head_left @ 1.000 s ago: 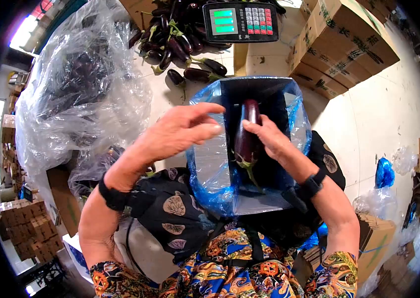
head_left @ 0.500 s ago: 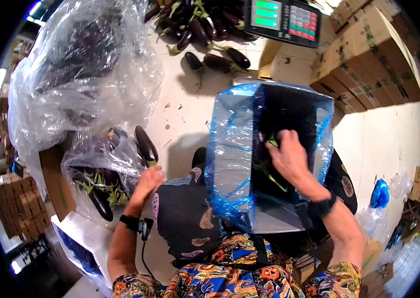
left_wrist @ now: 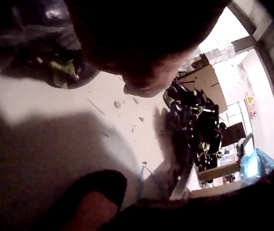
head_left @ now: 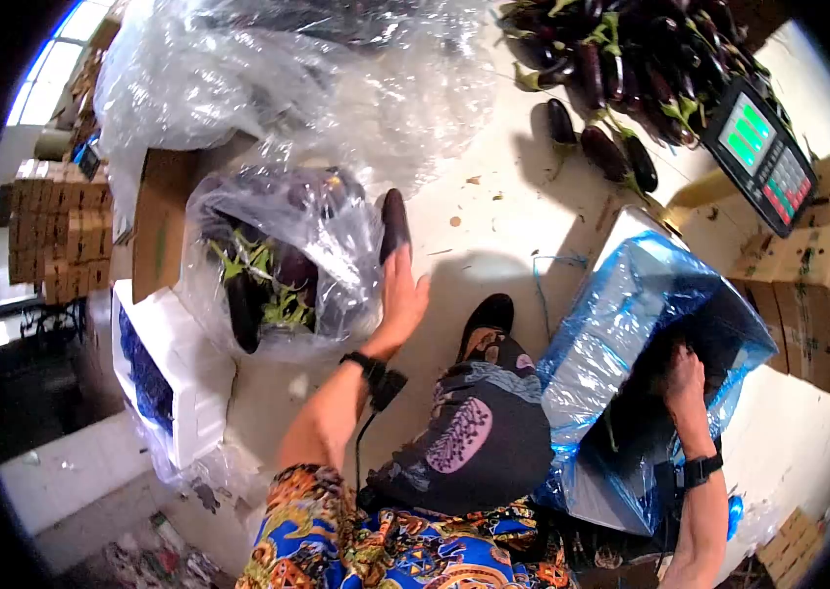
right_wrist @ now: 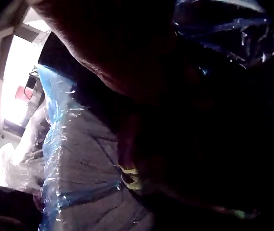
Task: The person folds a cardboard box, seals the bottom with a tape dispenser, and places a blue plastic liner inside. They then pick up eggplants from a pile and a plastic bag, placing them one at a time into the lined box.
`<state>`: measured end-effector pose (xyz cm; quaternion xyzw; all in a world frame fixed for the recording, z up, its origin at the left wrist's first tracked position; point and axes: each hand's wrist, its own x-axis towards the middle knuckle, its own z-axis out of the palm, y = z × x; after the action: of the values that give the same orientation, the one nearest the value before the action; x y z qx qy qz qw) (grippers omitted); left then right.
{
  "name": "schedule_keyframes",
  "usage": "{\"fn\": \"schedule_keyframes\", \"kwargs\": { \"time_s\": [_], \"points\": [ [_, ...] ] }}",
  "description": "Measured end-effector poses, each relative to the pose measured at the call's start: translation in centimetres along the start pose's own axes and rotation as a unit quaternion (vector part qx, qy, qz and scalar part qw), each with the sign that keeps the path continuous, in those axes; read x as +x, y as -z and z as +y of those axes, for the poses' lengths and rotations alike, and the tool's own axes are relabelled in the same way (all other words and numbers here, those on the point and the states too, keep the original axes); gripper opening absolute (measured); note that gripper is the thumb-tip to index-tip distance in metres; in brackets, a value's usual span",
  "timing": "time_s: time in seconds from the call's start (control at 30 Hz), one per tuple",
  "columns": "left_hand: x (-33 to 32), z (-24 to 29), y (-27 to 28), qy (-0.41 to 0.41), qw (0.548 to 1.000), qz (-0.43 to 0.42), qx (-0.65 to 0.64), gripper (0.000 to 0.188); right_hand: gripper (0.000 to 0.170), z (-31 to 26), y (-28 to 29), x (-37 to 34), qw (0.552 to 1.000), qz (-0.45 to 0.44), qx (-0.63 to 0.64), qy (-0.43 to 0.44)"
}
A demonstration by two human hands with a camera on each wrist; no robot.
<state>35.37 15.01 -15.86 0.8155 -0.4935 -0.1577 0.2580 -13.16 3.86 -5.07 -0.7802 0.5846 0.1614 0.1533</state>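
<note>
My left hand (head_left: 401, 299) reaches to a dark purple eggplant (head_left: 394, 224) lying against a clear plastic bag (head_left: 337, 250). The fingers lie at the eggplant's near end, with the thumb spread to the side. Inside the bag are more eggplants (head_left: 243, 309) with green stems. Over on the right, my right hand (head_left: 686, 381) is down inside a box lined with blue plastic (head_left: 582, 373). Deep shadow covers its fingertips, so I cannot tell whether they grip anything. An eggplant's green cap (right_wrist: 133, 179) shows in the box in the right wrist view.
Loose eggplants (head_left: 621, 74) are heaped on the floor at the back, near a scale display (head_left: 763, 152). Cardboard cartons (head_left: 817, 280) stand at the right. A large clear plastic sheet (head_left: 268, 79) and a white foam box (head_left: 194, 378) are on the left. My shoe (head_left: 490, 316) is between the hands.
The right hand lowered an eggplant into the lined box and remains in there. My left hand went from beside the box to the eggplant by the bag. The head view has swung left.
</note>
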Motion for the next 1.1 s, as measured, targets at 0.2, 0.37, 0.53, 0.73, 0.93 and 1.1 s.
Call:
{"fn": "schedule_keyframes", "kwargs": {
  "time_s": [0.2, 0.37, 0.53, 0.73, 0.93, 1.1],
  "points": [
    [4.0, -1.9, -5.0, 0.188, 0.957, -0.01, 0.221, 0.084, 0.039, 0.0, -1.2, 0.1, 0.998, 0.038, 0.014, -0.04],
    [4.0, -1.0, -4.0, 0.179, 0.962, -0.036, 0.205, 0.085, 0.052, 0.9, -0.9, -0.5, 1.0, 0.009, 0.022, -0.018],
    [1.7, -3.1, -4.8, 0.128, 0.98, 0.016, 0.155, 0.079, 0.048, -1.4, 0.7, -1.9, 0.997, 0.056, 0.045, -0.01],
    [0.9, -4.9, -4.8, 0.362, 0.82, 0.015, -0.443, 0.07, 0.041, -1.3, 1.4, -3.2, 0.986, 0.107, 0.123, 0.039],
    [-1.3, -0.7, 0.8, 0.267, 0.522, -0.134, -0.799, 0.05, 0.025, -3.6, 6.4, -5.9, 0.984, 0.045, 0.174, 0.006],
    [1.4, 8.7, 9.1, 0.153, 0.566, -0.203, -0.784, 0.059, 0.025, -6.3, 11.9, -6.8, 0.925, 0.002, 0.38, 0.017]
  ]
}}
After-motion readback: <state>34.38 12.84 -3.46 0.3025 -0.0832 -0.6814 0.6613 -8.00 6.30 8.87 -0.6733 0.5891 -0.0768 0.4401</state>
